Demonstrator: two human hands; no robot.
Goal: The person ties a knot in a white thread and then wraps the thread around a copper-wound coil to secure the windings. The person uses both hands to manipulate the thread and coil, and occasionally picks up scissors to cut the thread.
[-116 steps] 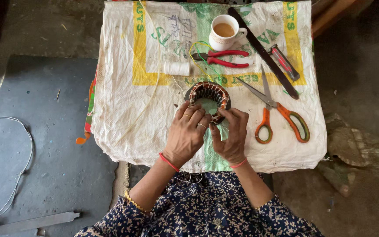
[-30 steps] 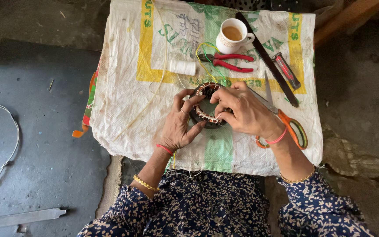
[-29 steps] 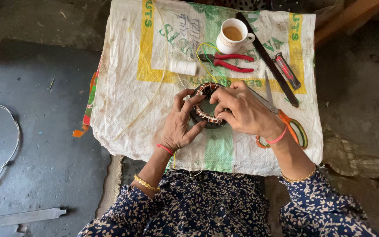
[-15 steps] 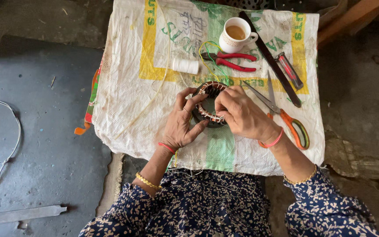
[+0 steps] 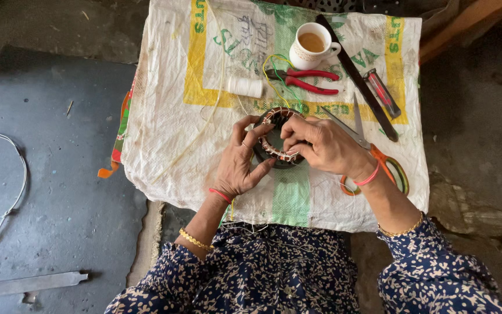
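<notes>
My left hand (image 5: 240, 166) grips the near-left side of the wound motor stator (image 5: 275, 138), which rests on the printed sack cloth (image 5: 169, 134) before me. My right hand (image 5: 325, 146) pinches the copper winding at its right rim. Orange-handled scissors (image 5: 373, 152) lie just right, partly under my wrist. Farther off sit a white thread spool (image 5: 245, 86), red pliers (image 5: 306, 80) and a cup of tea (image 5: 312, 45).

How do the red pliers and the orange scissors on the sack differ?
The red pliers lie in full view beside the cup; the orange scissors are partly hidden under the right hand. The pliers' handles are straight bars, the scissors' are loops. Both rest untouched on the sack.
</notes>
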